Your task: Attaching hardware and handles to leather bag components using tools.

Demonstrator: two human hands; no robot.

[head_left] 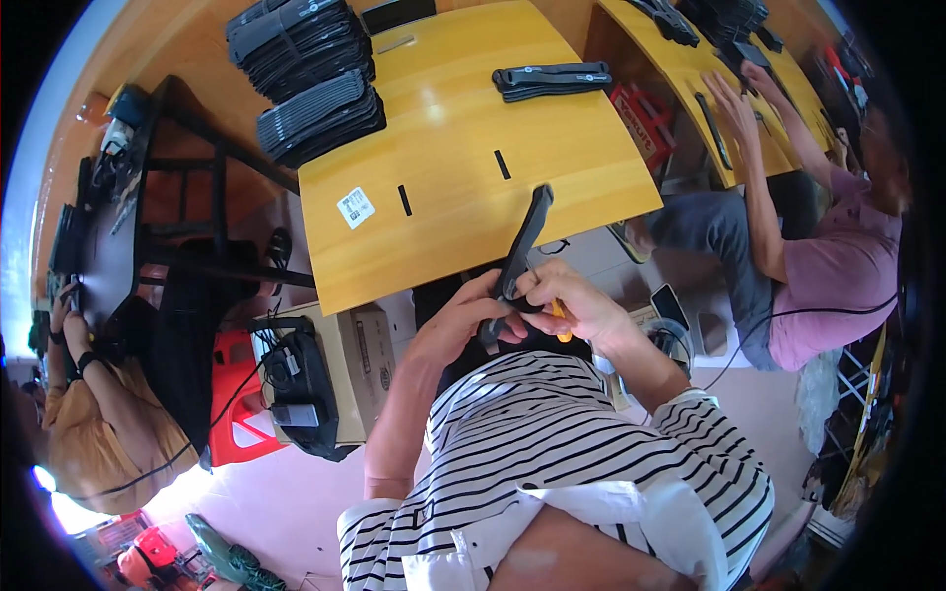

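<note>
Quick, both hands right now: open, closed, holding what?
Left hand: closed around the lower end of the long black part.
Right hand: closed, holding a yellow-handled tool against that part.

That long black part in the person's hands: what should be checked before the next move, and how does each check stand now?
1. Left hand grips the long black part: ok.
2. Right hand at its lower end, holding a yellow-handled tool: ok.
3. Tool tip seated on the part: cannot tell, fingers hide it.
4. Part's upper end reaches over the yellow table edge; touching: cannot tell.
5. Two small black strips lie apart from the hands: ok.
</note>
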